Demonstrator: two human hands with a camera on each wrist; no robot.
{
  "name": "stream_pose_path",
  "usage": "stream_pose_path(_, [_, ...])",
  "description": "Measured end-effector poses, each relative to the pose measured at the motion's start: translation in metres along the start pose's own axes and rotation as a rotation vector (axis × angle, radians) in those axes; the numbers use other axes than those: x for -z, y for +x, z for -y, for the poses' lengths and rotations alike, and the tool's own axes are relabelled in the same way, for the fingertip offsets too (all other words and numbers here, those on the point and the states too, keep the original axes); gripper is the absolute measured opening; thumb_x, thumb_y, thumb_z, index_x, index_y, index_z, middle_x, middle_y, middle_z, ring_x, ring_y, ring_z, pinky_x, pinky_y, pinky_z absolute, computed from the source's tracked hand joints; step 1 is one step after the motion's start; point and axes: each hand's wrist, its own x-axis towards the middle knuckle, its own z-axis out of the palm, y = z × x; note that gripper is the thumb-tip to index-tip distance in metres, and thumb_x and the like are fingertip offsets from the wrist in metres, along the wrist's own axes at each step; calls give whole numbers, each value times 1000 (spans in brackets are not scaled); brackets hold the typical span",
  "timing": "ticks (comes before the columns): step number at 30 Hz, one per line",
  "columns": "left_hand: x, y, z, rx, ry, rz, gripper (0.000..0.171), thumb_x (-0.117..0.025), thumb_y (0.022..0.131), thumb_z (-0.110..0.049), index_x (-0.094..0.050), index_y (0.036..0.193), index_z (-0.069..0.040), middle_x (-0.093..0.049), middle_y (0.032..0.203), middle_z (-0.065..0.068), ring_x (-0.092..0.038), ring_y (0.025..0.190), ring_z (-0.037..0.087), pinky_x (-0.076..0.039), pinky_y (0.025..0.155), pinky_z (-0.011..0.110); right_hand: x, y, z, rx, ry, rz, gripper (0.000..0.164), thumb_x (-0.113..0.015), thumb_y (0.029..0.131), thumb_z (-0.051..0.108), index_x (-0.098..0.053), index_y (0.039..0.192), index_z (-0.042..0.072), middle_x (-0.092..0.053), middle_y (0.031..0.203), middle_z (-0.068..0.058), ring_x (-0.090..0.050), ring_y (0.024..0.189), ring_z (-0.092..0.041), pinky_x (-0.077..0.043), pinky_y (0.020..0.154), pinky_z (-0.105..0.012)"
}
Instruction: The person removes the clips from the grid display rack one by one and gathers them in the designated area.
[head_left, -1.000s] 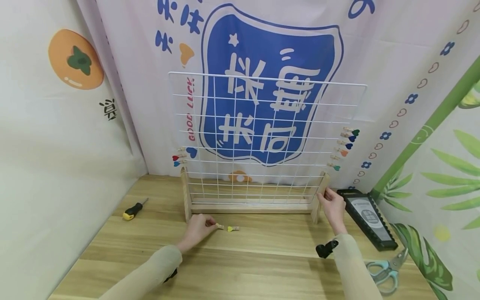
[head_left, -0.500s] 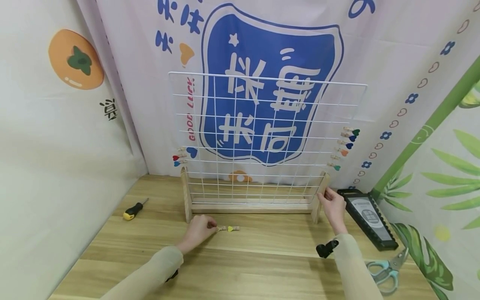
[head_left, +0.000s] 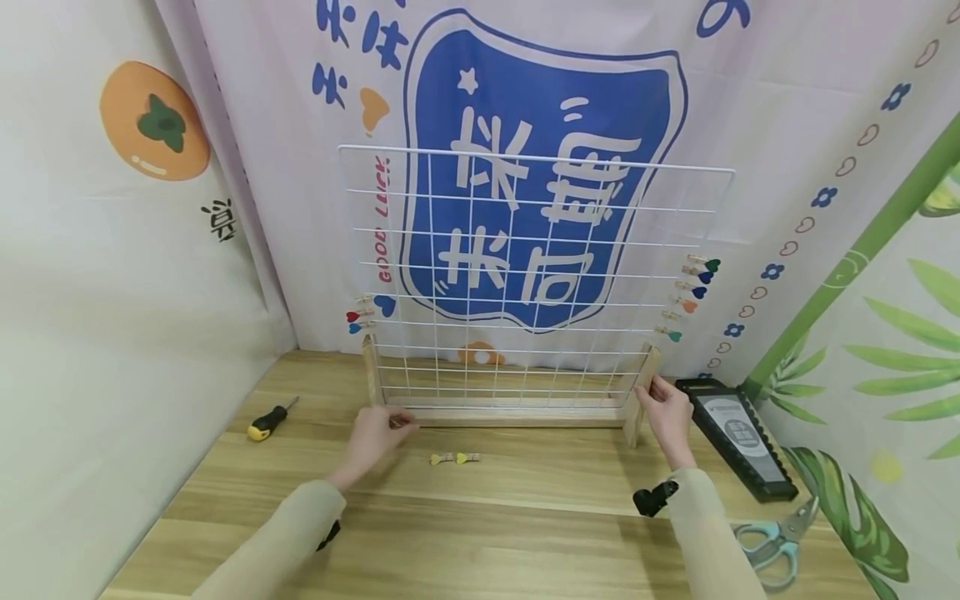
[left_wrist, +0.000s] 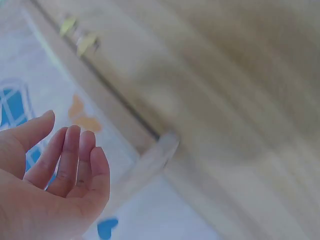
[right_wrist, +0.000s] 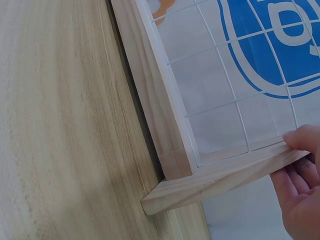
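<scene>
Where a printed white cloth (head_left: pixel 780 125) is hung behind a wood-grain worktop (head_left: pixel 487 517), an upright rectangular grid of thin white wire (head_left: pixel 506 270) is seen. It is carried by a pale, plain wooden stand (head_left: pixel 517 417) with a slim upright at either end and a low crossbar. The right upright of the stand is pinched by the grip of the right hand (head_left: pixel 666 412), between thumb and fingers. The grip of the left hand (head_left: pixel 373 437) is held near the stand's left foot, empty and relaxed, its fingers loosely curved. Two small pale wooden pegs with bright yellow hearts (head_left: pixel 468 457) are laid end to end in front of the stand, hearts to the left. Along the grid's right edge, wooden clips with green, dark blue, orange and teal hearts (head_left: pixel 699 292) are attached; at its left edge, red and blue hearts (head_left: pixel 355 328) are seen. A black-and-yellow screwdriver (head_left: pixel 264 425) is placed at far left, and blue-handled scissors (head_left: pixel 787 550) at far right.
</scene>
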Motion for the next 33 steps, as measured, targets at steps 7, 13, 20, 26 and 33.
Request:
stream_pose_path(7, [54, 12, -3, -16, -40, -90, 16, -73, 87, -8, -74, 100, 2, -76, 90, 17, -67, 74, 20, -52, 61, 15, 2, 0, 1, -4, 16, 12, 45, -60, 98, 17, -52, 140, -1, -58, 137, -23, -60, 126, -35, -55, 86, -10])
stream_pose_path(13, [96, 21, -10, 25, 3, -230, 22, -73, 89, -16, -74, 104, -1, -76, 96, 19, -71, 80, 29, -49, 63, 14, 1, 1, -1, 0, 13, 1, 44, -61, 98, 16, -55, 138, 0, -59, 136, -22, -62, 124, -34, -47, 74, 2])
stream_pose_path(20, [129, 29, -16, 53, -72, -303, 30, -71, 92, -24, -72, 110, 0, -75, 103, 21, -61, 75, -7, -46, 65, 4, 0, 1, -1, 10, 2, -9, 43, -61, 97, 16, -56, 136, -2, -60, 134, -23, -62, 123, -35, -56, 85, -12])
stream_pose_path(26, [142, 41, -29, 60, -164, -334, 37, -72, 91, -28, -70, 117, -1, -73, 110, 22, -53, 72, -21, -47, 65, 1, 1, 1, -1, 5, 9, 3, 44, -61, 98, 16, -54, 138, -2, -59, 136, -23, -61, 124, -35, -54, 83, -9])
stream_pose_path(33, [149, 56, -40, 61, -178, -353, 38, -71, 92, -27, -69, 118, 0, -73, 112, 22, -53, 74, -16, -46, 62, 2, 0, 0, 0, -3, 6, 3, 45, -62, 97, 16, -55, 137, -2, -59, 135, -22, -61, 123, -34, -52, 79, -4])
